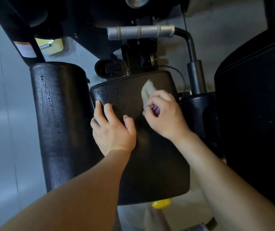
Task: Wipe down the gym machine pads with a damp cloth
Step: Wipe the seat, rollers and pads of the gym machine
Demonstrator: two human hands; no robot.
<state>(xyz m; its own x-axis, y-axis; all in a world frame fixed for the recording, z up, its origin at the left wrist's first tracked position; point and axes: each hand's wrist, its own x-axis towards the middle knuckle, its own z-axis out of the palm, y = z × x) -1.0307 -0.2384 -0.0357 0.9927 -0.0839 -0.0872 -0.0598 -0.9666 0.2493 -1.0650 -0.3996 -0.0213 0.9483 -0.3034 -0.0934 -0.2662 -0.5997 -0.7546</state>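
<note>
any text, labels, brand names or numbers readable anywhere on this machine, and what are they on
No text can be read in this view.
White sticker with an orange band on the black frame tube at upper left: printing too small and blurred to read.
Seat pad, roller pad, silver handle bar and cloth: no visible lettering, brand or numbers.

Gym: black padded machine seat [150, 155] w/ steel handle [140, 32] (grey floor).
</note>
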